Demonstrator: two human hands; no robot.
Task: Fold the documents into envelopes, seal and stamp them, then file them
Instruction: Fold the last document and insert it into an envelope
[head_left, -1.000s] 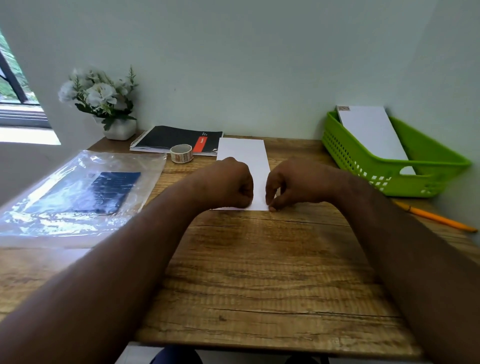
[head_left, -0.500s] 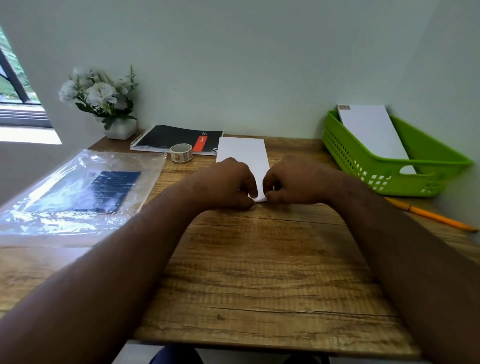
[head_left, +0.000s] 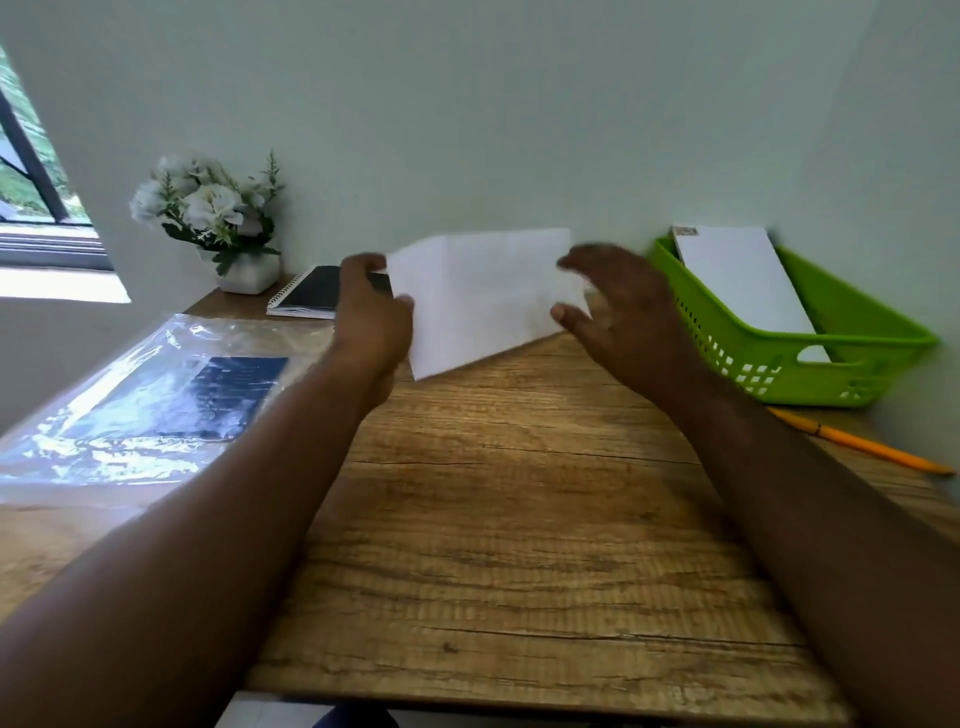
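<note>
A white folded document (head_left: 483, 301) is lifted off the wooden desk (head_left: 519, 519) and tilted, its lower left corner lowest; motion blurs it. My left hand (head_left: 371, 317) grips its left edge, thumb on the front. My right hand (head_left: 628, 312) is at the document's right edge with fingers spread, its thumb tip against the paper. A stamped white envelope (head_left: 737, 275) leans in the green basket (head_left: 841, 343) at the right.
A clear plastic sleeve (head_left: 145, 405) with a dark blue card lies at the left. A spiral notebook (head_left: 311, 291) and a pot of white flowers (head_left: 244, 273) stand at the back by the wall. An orange pencil (head_left: 857, 441) lies at the right edge.
Both hands were pressing the document's near end flat on the desk. Now the document is raised off the desk and turned sideways, with my hands moved apart to its two ends.
</note>
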